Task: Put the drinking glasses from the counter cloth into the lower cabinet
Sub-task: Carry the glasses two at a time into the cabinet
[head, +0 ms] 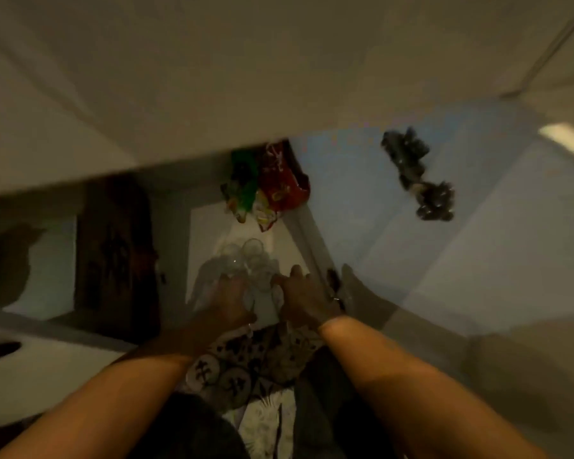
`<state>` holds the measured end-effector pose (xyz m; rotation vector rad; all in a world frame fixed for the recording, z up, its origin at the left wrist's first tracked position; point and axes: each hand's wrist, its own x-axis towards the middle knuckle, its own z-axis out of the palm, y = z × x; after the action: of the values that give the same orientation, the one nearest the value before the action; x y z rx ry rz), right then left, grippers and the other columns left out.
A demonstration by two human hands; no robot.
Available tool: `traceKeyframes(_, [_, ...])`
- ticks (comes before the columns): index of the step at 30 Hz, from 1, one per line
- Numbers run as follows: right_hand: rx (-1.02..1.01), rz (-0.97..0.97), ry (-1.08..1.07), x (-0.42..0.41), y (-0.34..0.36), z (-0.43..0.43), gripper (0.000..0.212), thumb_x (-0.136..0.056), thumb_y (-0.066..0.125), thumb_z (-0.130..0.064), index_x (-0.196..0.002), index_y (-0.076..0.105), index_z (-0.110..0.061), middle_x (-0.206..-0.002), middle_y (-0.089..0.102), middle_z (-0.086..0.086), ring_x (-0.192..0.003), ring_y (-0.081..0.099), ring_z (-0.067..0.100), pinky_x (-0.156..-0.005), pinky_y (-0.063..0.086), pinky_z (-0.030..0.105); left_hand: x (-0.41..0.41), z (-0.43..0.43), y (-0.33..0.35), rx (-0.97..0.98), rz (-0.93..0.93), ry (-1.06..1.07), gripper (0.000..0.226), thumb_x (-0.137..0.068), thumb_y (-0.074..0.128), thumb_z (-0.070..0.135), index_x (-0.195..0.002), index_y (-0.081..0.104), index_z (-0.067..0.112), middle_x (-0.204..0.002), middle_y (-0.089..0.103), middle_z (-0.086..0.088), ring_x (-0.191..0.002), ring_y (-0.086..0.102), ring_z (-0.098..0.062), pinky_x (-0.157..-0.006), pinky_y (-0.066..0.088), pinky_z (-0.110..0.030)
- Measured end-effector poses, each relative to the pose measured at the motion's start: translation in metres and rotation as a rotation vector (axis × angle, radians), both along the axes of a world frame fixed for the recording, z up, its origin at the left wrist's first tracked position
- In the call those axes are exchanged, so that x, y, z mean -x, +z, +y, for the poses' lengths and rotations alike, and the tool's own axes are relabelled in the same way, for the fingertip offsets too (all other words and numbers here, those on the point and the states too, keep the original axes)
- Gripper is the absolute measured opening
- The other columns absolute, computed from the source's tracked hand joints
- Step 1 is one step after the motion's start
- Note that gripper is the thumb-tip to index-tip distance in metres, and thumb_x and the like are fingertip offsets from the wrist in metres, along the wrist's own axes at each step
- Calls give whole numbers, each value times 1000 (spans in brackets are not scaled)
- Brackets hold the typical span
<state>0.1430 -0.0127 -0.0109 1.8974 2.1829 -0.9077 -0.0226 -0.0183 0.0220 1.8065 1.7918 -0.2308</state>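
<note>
Forearms (395,369) reached down into the cabinet (209,233). Left hand (227,303): fingers (226,281) lay over a glass, but the blur hid whether they gripped it, so I couldn't tell. Right hand (304,301): fingers (294,272) looked straight, touching the cluster's edge. Glasses (246,260) stood bunched on the white floor just ahead of both hands, snack packets (272,187) behind them. Well along, I'd judge, with several glasses already in. The counter cloth was out of view, so what was left couldn't be counted.
</note>
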Motion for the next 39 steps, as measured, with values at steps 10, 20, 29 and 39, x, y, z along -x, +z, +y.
traceKeyframes(10, [-21, 7, -16, 18, -73, -4, 61, -80, 68, -13, -133, 40, -22, -128, 35, 13, -113, 43, 39, -88, 48, 46, 8, -15, -83, -27, -28, 136, 73, -67, 78, 41, -128, 43, 23, -125, 55, -9, -111, 56, -29, -89, 51, -40])
traceKeyframes(20, [-63, 70, -130, 26, -118, -4, 79, -69, 80, -20, -134, 36, -11, -134, 39, 11, -121, 42, 33, -94, 46, 42, 0, -16, -143, -100, -153, 224, 62, -73, 78, 34, -126, 49, 20, -122, 57, -8, -111, 58, -25, -84, 46, -29])
traceKeyframes(29, [-82, 95, -214, 31, -155, -7, 76, -72, 80, -23, -135, 39, -14, -134, 40, 10, -123, 44, 30, -96, 47, 38, 3, -10, -181, -77, -113, 227, 60, -72, 73, 33, -125, 48, 22, -122, 50, -13, -110, 56, -32, -90, 52, -42])
traceKeyframes(39, [-72, 40, -144, 35, -166, -1, 77, -75, 79, -17, -137, 35, -6, -139, 39, 13, -125, 44, 29, -100, 45, 37, 10, -5, -192, -97, -116, 210, 57, -73, 73, 38, -124, 50, 24, -118, 49, -14, -104, 57, -30, -85, 53, -36])
